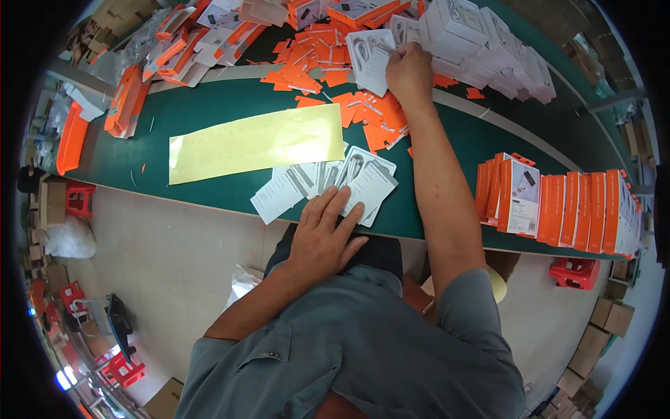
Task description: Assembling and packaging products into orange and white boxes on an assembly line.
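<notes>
Lying with its fingers stretched out, my left hand (325, 236) touches the near edge of a white leaflet (369, 190). That leaflet covers part of a white plastic tray (388, 166) holding a coiled white cable (356, 165). To its left a fan of leaflets (278, 197) hangs slightly over the table edge. Farther away, my right hand (412, 75) is closed at the right edge of another white tray (361, 53), which stands tilted with a leaflet (377, 72) across it. My fingertips there are partly hidden.
A yellow sheet (258, 142) lies on the green table (216, 105). Loose orange card pieces (307, 66) are heaped beyond it. Stacked white trays (457, 31) stand at the back right, a row of orange-white boxes (555, 206) at the right, and open boxes (185, 52) at the back left.
</notes>
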Motion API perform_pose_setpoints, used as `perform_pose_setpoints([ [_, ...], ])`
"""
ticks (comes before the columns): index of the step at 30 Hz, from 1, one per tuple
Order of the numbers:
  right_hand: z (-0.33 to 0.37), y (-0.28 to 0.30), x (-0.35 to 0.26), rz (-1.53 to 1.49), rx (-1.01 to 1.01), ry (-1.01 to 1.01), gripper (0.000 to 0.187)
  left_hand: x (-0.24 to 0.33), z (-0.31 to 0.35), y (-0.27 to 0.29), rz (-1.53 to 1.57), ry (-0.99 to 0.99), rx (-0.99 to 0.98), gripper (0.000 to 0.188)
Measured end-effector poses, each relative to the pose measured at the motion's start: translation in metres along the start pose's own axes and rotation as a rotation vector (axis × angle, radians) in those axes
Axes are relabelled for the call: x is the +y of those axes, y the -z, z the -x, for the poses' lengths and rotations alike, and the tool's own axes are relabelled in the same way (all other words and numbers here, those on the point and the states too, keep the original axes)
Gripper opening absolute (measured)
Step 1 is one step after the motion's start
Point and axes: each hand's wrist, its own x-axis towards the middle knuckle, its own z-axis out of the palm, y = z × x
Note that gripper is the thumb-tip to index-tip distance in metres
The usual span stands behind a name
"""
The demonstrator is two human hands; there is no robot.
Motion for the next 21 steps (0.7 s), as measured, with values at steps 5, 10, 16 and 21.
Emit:
perform_pose_setpoints([
  [5, 0.020, 0.014, -0.009, -0.062, -0.180, -0.124, 0.025, 0.005, -0.011, -0.004, -0.004, -0.005, -0.001, 0.065],
  [10, 0.035, 0.037, -0.012, -0.086, -0.271, -0.138, 0.028, 0.004, -0.013, -0.009, -0.083, -0.008, 0.031, 0.068],
  [16, -0.002, 0.044, -0.017, -0.310, -0.236, -0.023, 0.033, 0.004, -0.009, -0.008, -0.117, 0.039, 0.085, 0.070],
  [21, -0.009, 0.038, -0.030, -0.096, -0.117, 0.208, 0.034, 0.007, -0.004, -0.009, -0.152, 0.102, 0.115, 0.068],
])
